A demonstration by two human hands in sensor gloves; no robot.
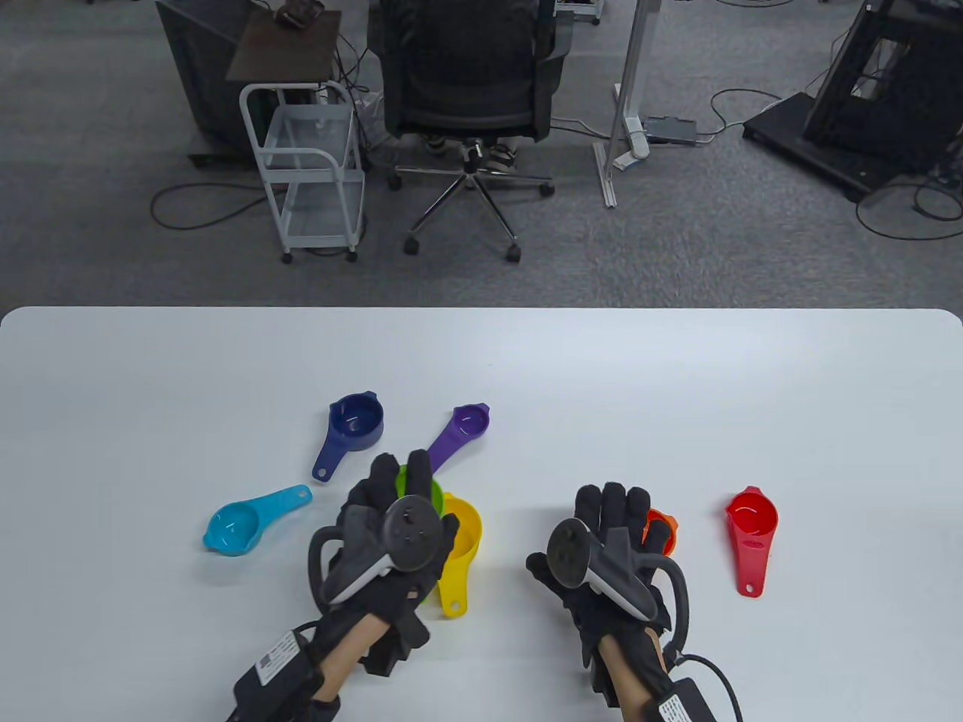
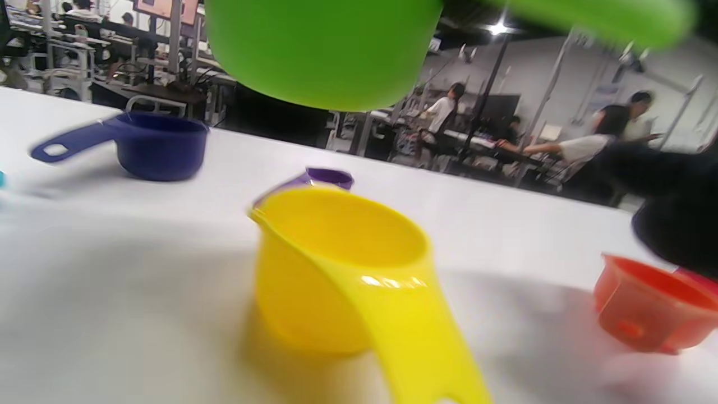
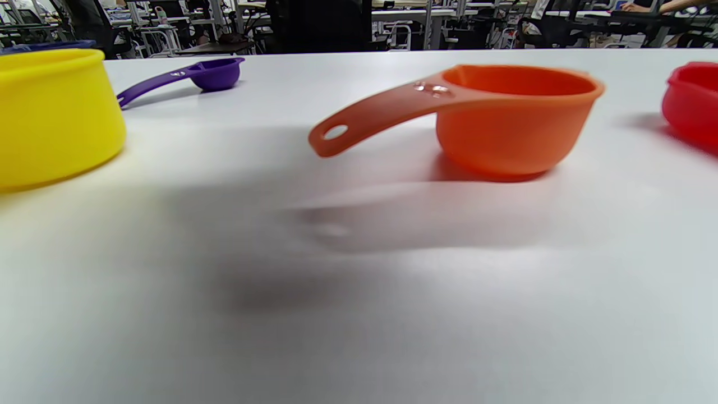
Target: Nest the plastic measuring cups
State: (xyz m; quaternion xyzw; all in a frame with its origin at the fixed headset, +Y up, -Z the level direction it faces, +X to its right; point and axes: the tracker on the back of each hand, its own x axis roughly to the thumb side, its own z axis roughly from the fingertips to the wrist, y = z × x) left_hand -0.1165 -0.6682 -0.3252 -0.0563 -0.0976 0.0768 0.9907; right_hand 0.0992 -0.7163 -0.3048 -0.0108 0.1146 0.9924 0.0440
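White table point(image 1: 677, 376) on grey carpet — left hand point(image 1: 391, 526) fingers hold green cup point(image 2: 322, 50); right hand point(image 1: 609, 541) fingers' grip unclear.

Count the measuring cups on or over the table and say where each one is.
7: navy cup and purple cup farthest back, light-blue cup far left, green cup in left hand, yellow cup beside it, orange cup at right hand, red cup far right.

The left hand point(image 1: 387, 526) is reaching toward twelve o'clock from the near edge, its gloved fingers point(image 1: 376, 481) curling around a green cup point(image 1: 421, 481) and holding it clear of the table. The right hand point(image 1: 609, 538) is hovering palm down at its three o'clock, fingers point(image 1: 613, 500) stretched forward, gripping nothing.
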